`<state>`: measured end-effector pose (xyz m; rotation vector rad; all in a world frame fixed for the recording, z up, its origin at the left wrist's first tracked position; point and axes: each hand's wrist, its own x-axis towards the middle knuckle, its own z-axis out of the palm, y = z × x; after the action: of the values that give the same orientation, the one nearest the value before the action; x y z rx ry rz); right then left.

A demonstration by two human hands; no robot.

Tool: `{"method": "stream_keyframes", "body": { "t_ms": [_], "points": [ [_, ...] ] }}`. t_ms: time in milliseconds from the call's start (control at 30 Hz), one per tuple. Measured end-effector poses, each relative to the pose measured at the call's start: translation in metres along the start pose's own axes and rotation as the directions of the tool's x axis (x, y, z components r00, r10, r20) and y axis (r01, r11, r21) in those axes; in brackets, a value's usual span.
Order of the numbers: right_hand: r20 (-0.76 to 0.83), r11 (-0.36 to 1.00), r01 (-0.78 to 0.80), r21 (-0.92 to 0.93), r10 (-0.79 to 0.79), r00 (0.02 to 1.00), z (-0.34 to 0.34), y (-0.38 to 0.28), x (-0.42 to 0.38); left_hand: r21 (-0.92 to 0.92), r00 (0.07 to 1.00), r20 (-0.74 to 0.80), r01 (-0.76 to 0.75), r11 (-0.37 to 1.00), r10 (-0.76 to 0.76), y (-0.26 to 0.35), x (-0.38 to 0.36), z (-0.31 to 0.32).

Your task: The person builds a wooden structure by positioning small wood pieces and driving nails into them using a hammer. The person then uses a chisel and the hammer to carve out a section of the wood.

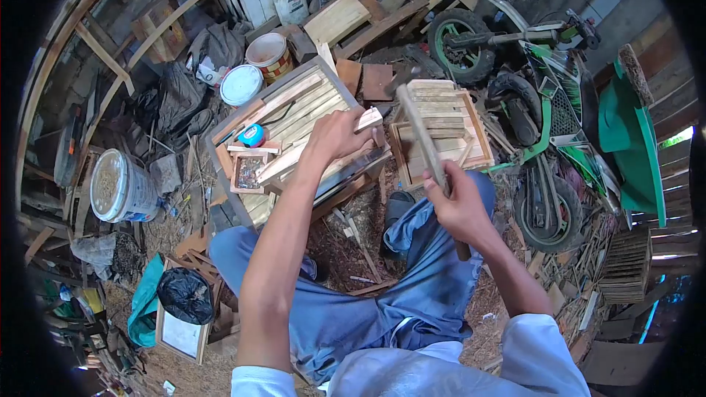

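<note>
My right hand (pixel 461 204) is closed around the wooden handle of a hammer (pixel 421 132), raised to the right of the low slatted worktable (pixel 323 73). The hammer's dark head, at the far end, is blurred. My left hand (pixel 340 138) grips a pale wooden strip (pixel 369 119) at the table's right side, and its fingertips are partly hidden. Beneath my left forearm, another pale wooden piece (pixel 283 167) lies on the table. A blue tape measure (pixel 251 135) and a small wooden box of nails (pixel 250 171) sit to the left of my left hand.
Slatted wooden frames (pixel 441 114) are stacked right of the table. A green motorbike (pixel 548 114) stands farther right. Buckets (pixel 241 85) are at the back left, with another filled bucket (pixel 121 186) at left. Wood scraps litter the ground around my legs.
</note>
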<state>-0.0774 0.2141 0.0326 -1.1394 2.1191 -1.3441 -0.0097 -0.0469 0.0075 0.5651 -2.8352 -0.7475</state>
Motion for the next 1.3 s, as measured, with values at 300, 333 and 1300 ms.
{"method": "stream_keyframes", "body": {
  "t_ms": [300,333,1300],
  "points": [
    [0.088,0.983,-0.157,-0.099,0.166,0.982,-0.02,-0.039,-0.003,0.108,0.997,-0.028,0.07,0.992,-0.067,0.016,-0.011,0.0],
    [0.088,0.977,-0.199,-0.074,0.205,0.975,-0.021,-0.044,-0.004,0.107,0.996,-0.036,0.079,0.991,-0.076,0.017,-0.013,0.001],
    [0.135,0.851,-0.061,-0.522,0.153,0.979,-0.017,-0.032,-0.003,0.183,0.995,-0.027,0.099,0.978,-0.095,0.013,-0.016,0.011]
  ]
}}
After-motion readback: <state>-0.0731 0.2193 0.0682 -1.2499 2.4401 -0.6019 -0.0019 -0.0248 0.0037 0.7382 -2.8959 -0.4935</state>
